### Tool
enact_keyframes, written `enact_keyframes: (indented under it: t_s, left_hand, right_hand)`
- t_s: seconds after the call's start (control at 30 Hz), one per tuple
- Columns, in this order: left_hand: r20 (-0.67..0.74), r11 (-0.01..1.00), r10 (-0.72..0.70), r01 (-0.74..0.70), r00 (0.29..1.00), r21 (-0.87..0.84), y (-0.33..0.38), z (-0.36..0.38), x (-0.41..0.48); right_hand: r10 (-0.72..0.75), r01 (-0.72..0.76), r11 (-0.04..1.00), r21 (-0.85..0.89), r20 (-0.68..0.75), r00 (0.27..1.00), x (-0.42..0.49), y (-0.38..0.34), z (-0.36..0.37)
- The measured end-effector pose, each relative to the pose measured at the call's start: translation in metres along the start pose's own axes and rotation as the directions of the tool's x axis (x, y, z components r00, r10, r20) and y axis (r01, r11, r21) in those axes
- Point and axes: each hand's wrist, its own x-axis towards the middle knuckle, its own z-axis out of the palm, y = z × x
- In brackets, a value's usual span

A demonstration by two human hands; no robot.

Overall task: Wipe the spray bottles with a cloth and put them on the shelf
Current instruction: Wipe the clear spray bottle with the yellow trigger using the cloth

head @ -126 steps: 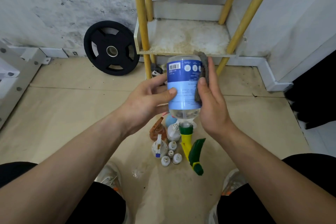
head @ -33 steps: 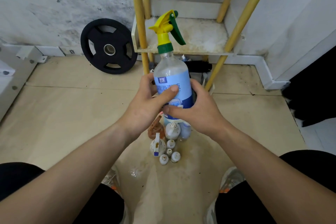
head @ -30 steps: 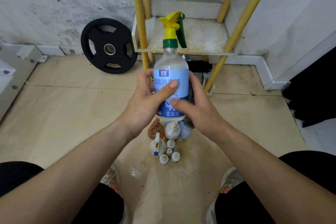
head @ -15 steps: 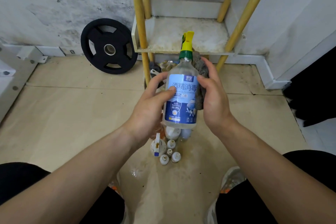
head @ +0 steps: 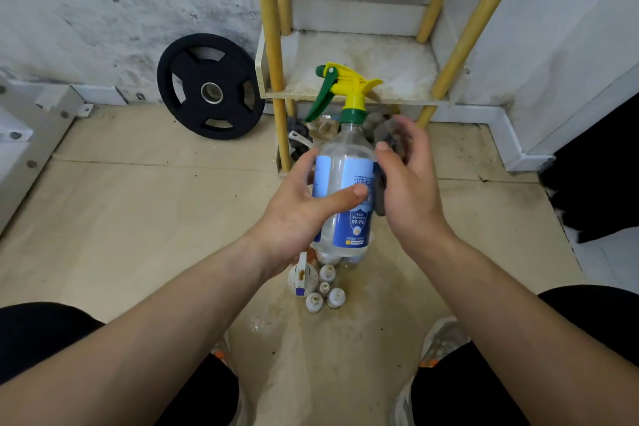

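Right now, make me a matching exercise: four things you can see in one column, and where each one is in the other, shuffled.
Things
1. spray bottle
2. grey cloth
3. black weight plate
4. small white bottles

Places
A. standing on the floor, below the hands
B. leaning on the wall
C. gripped upright by the left hand
D. held in the right hand, against the bottle's side

Pairs: 1-C, 2-D, 3-B, 4-A
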Motion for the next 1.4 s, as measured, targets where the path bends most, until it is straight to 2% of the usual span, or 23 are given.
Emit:
enact_keyframes:
  t_s: [0.1,0.27,0.37,0.5,0.83,1.0,1.2,1.3,1.4]
  left_hand:
    - [0.058,0.997,0.001,-0.006,0.998,0.075,-0.001,-0.002,-0.001]
    - [0.172,0.983,0.003,-0.035,0.985,0.181,-0.002,0.001,-0.005]
    - [0.167,0.977,0.03,-0.064,0.985,0.203,0.001,0.0,-0.003]
    - [0.153,0.974,0.041,-0.073,0.987,0.212,-0.001,-0.002,0.001]
    - [0.219,0.966,0.028,-0.083,0.975,0.245,0.001,-0.006,0.002]
    - [0.237,0.96,0.028,-0.093,0.971,0.264,0.006,-0.008,-0.001]
    - [0.246,0.98,0.013,-0.061,0.969,0.187,0.008,-0.003,-0.005]
    - [0.155,0.99,0.049,-0.068,0.987,0.123,0.003,0.004,-0.008]
    - [0.009,0.993,0.093,-0.094,0.996,0.065,0.0,0.008,-0.007]
  right_hand:
    - [-0.032,0.038,0.999,0.036,-0.167,0.985,0.013,-0.007,-0.008]
    - [-0.096,0.094,0.995,-0.017,-0.239,0.966,0.017,-0.009,-0.015]
    - [-0.1,0.095,0.995,-0.035,-0.19,0.977,0.012,-0.008,-0.014]
    - [0.009,0.003,0.996,0.09,-0.127,0.992,0.009,-0.007,-0.01]
    - [0.097,-0.093,0.958,0.27,0.001,0.995,0.019,-0.015,-0.021]
    - [0.113,-0.118,0.955,0.272,0.033,0.993,0.022,-0.02,-0.027]
    - [0.158,-0.16,0.929,0.334,0.034,0.987,0.021,-0.022,-0.026]
    - [0.121,-0.115,0.965,0.236,-0.01,0.993,0.017,-0.016,-0.014]
    - [0.065,-0.063,0.997,-0.042,0.048,0.997,0.003,-0.002,-0.002]
